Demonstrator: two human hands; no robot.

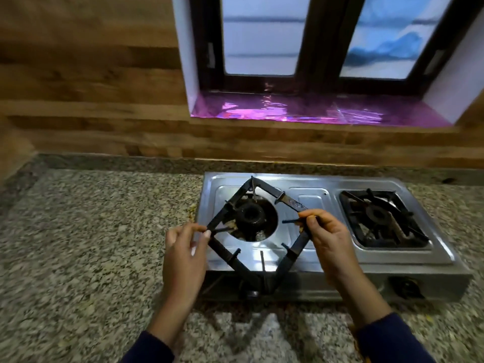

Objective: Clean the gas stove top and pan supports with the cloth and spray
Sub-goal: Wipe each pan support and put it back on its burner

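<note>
Both hands hold the square black cast-iron pan support point(258, 231) of the left burner, turned diamond-wise above its seat. The left hand point(183, 254) pinches the left corner between thumb and fingertips, and the right hand point(326, 238) pinches the right corner the same way. The near corner dips past the front edge of the two-burner stainless steel gas stove point(309, 203), which stands on the speckled granite bench point(91, 218) under a dark-framed window point(301, 48).

The grips look light, only fingertips on greasy metal, so the support could slip and drop onto the steel top, denting it or knocking the black left burner cap point(248, 214). One of its inward prongs might also snag the burner if the support tilts while moving aside. Setting it on the bench could leave soot there.

The round well about the left burner holds brownish crumbs and grime. The recessed tray of the right burner point(377, 213) holds its own black pan support point(381, 218), seated, with rusty residue beneath. Neither cloth nor spray is in view, so wiping seems not yet begun
</note>
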